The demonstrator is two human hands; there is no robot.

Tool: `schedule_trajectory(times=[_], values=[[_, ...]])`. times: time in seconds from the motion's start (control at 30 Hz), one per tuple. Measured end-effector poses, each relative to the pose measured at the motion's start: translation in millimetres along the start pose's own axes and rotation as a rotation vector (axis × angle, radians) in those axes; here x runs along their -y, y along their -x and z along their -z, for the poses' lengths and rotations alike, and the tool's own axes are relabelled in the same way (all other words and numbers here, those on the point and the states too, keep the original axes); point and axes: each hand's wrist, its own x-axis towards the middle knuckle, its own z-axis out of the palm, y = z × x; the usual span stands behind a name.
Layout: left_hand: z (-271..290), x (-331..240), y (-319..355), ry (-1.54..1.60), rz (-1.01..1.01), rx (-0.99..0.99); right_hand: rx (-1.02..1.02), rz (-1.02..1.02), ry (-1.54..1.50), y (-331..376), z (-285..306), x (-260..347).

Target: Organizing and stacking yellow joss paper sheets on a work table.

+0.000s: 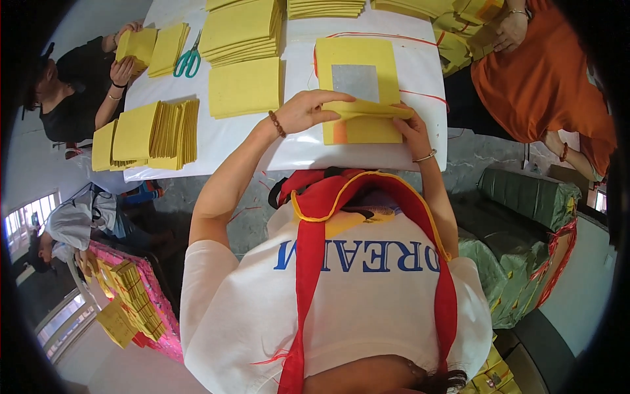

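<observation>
Near the table's (289,151) front edge: left hand (303,111) and right hand (410,128) pinched on folded yellow sheet (367,110) atop stack with silver square (355,81). Best kept edges aligned, crease pressed flat. Scissors (189,61) toward far-left corner.

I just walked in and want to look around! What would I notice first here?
Yellow paper everywhere: the left hand and right hand fold a yellow sheet over a stack with a silver square on the white table. More yellow stacks sit beyond, beside green scissors.
</observation>
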Motion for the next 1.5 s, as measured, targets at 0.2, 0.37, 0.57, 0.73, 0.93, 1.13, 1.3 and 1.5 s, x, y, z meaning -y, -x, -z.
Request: schedule_trajectory(times=[0.2,0.37,0.57,0.73,0.93,1.13,1.3,1.5], values=[[-14.3,5.3,19.5,-0.178,0.024,-0.146,-0.093,-0.060,-0.211,-1.7,-4.8,-13.2],[-36.4,22.4,10.0,-0.417,-0.104,-0.304,0.035,0.130,0.068,-1.1,4.8,-1.8],[-35.7,-0.7,31.4,-0.754,-0.311,-0.285,-0.088,0.622,1.141,13.8,-3.8,28.2],[-46.8,3.2,39.5,-0.561,-0.247,-0.291,0.135,0.543,1.103,27.1,-1.8,16.4],[-48.1,8.0,21.5,-0.185,0.054,-0.475,-0.050,0.326,0.724,10.8,-3.2,21.4],[-49.3,42.6,-3.7,0.146,0.442,-0.644,-0.311,-0.011,0.442,-20.0,-25.6,39.6],[-37.8,21.8,-11.8,-0.137,0.512,-0.592,-0.210,0.215,0.510,-27.1,-20.0,37.9],[-35.8,31.6,-15.5,0.442,0.426,-0.645,-0.256,-0.067,0.535,-35.6,-24.6,48.1]])
